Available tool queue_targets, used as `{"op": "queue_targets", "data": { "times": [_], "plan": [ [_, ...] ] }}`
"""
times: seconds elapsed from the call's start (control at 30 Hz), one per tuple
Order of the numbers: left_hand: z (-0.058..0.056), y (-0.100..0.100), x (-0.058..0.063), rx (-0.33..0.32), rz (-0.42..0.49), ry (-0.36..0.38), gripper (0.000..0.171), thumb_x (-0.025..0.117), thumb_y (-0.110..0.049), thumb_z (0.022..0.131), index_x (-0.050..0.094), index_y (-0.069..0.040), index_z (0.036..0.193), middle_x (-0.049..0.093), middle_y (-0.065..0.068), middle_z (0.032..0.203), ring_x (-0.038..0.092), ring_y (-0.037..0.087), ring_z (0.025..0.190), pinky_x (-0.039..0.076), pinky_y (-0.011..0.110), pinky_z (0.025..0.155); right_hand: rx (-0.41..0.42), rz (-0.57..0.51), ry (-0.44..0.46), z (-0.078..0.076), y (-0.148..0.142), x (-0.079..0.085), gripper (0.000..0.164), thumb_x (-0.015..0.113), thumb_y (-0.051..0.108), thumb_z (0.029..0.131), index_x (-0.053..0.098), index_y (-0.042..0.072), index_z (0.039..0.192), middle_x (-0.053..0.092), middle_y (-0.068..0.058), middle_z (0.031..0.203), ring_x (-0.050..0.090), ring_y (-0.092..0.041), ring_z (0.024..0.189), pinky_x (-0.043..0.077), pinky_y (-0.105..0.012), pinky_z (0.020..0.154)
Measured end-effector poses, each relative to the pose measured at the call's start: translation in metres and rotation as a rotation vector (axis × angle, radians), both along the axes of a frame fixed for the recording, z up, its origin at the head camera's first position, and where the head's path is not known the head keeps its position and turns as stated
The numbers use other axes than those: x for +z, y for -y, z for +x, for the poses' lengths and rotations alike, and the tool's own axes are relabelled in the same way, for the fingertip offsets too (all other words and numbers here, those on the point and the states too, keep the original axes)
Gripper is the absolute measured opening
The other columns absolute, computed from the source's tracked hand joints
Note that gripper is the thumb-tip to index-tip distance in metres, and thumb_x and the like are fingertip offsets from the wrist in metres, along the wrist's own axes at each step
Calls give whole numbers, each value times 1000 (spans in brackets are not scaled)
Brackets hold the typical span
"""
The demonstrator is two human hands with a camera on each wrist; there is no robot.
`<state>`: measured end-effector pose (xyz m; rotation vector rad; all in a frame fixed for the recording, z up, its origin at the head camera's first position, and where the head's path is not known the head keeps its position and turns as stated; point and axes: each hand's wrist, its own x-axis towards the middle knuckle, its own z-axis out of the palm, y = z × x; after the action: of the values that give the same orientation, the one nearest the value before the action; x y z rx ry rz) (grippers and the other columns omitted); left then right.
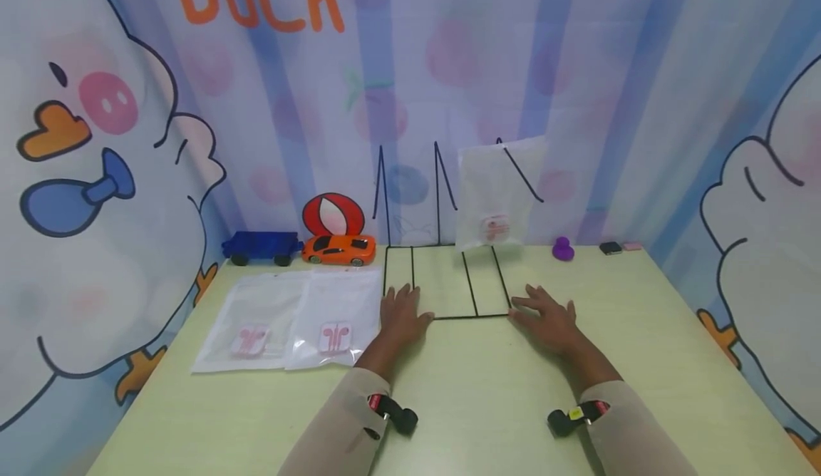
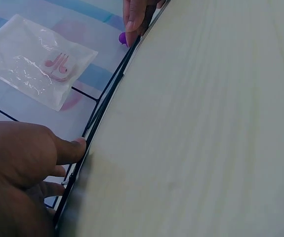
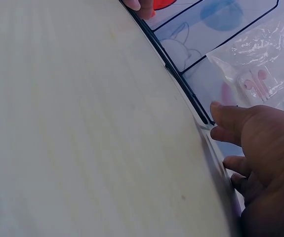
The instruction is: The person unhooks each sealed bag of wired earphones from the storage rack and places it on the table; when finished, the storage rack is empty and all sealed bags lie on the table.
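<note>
A black wire display rack [image 1: 455, 318] stands on the table, with several upright wires ending in slanted hooks. From its right hook hangs a clear plastic bag [image 1: 494, 184] with pink-and-white earphones in it. My left hand [image 1: 404, 319] rests at the rack's front left corner, fingers extended; in the left wrist view its thumb [image 2: 75, 148] touches the black base wire. At the front right corner lies my right hand [image 1: 546, 321], fingers spread and relaxed beside the wire. Neither hand grips anything visible. Two more earphone bags [image 1: 250, 319] [image 1: 346, 298] lie flat, slightly overlapping, left of my left hand.
Behind the flat bags are a blue toy truck [image 1: 263, 246] and an orange toy car [image 1: 340, 249]. A purple duck-like toy [image 1: 563, 249], a small black item [image 1: 611, 248] and a pink one [image 1: 631, 246] sit back right. A printed curtain [image 1: 410, 55] hangs behind the table [image 1: 474, 390].
</note>
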<state>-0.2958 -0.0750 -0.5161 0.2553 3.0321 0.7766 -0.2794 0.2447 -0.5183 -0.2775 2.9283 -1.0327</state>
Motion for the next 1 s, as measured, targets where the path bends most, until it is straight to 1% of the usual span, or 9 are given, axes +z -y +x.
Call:
{"op": "queue_targets", "data": {
  "times": [0.17,0.23,0.3,0.4,0.5,0.67,0.77,0.87,1.0],
  "plan": [
    [0,-2,-2,0,-13,2,66,68,-32,106,50,4,159,46,26,169,32,53,161,25,63,135,15,15,24,2,-4,8,55,59,43,111,63,5,151,35,-25,174,21,-51,166,-4,-87,124],
    [1,-3,-1,-5,-16,7,66,67,-33,107,49,3,160,45,26,170,31,53,162,25,62,135,28,30,22,2,-7,11,56,57,43,112,62,4,152,37,-26,173,24,-51,165,0,-88,124],
    [2,-3,0,-12,-11,14,66,66,-33,108,48,3,160,43,26,171,29,53,163,23,62,136,48,20,21,0,-11,15,58,57,42,112,59,1,154,39,-28,171,28,-54,163,8,-84,127],
    [3,-2,2,-18,5,19,66,65,-33,108,48,3,160,42,26,171,28,54,163,22,62,136,56,-44,34,-5,-16,22,60,57,42,113,56,0,156,42,-29,169,33,-55,161,19,-76,130],
    [3,1,2,-6,5,23,66,66,-32,108,48,3,160,42,26,171,28,53,163,22,63,136,51,-92,38,-12,-20,31,62,57,44,113,55,0,157,46,-29,167,38,-55,158,28,-71,130],
    [2,7,1,24,-13,31,66,66,-32,108,48,1,161,42,24,172,28,52,164,22,61,137,20,-187,72,-31,-23,45,65,58,47,112,52,3,160,46,-26,169,37,-52,160,28,-70,131],
    [2,6,1,1,-11,23,65,66,-32,107,49,2,160,43,26,171,29,53,163,23,63,136,-1,-274,108,-41,-27,54,66,58,46,113,49,4,163,44,-25,170,35,-51,161,31,-69,131],
    [2,4,0,-23,-1,11,65,66,-32,107,50,3,159,44,27,170,30,54,162,23,65,135,-4,-380,122,-49,-31,64,66,58,42,114,45,2,165,41,-24,173,35,-50,162,34,-68,130],
    [1,0,-1,-21,8,12,64,66,-32,107,50,2,159,43,26,171,29,53,163,22,64,136,-6,-509,93,-59,-32,76,65,59,36,114,42,1,166,36,-24,176,34,-47,163,33,-66,131]
  ]
}}
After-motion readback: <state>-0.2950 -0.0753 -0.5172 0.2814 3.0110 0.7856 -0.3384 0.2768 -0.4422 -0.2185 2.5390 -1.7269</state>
